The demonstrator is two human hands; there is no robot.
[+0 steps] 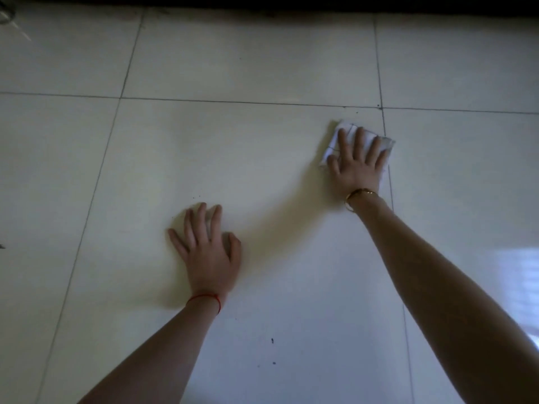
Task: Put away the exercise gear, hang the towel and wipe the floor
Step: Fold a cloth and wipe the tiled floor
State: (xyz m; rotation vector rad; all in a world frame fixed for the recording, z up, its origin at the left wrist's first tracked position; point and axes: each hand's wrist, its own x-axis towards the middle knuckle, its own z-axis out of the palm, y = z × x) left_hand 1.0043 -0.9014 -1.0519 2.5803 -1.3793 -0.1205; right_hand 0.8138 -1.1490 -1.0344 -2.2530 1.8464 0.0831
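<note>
Nearest, the left hand (208, 252) lies flat with fingers spread on the floor (262, 68), holding nothing. Farther right, the right hand (357, 163) presses a folded cloth (345, 128) down with straight fingers.

A folded white cloth (347, 132) lies flat on the pale tiled floor (233, 147).

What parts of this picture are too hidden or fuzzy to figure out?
1. Cloth: the right hand presses flat on it in the head view, hiding most of it.
2. Shiny thing at the top left: cut off by the edge, too blurry to name.
3. Dark strip along the top: too dark to name.
4. Floor under the left hand: covered by the palm.
</note>
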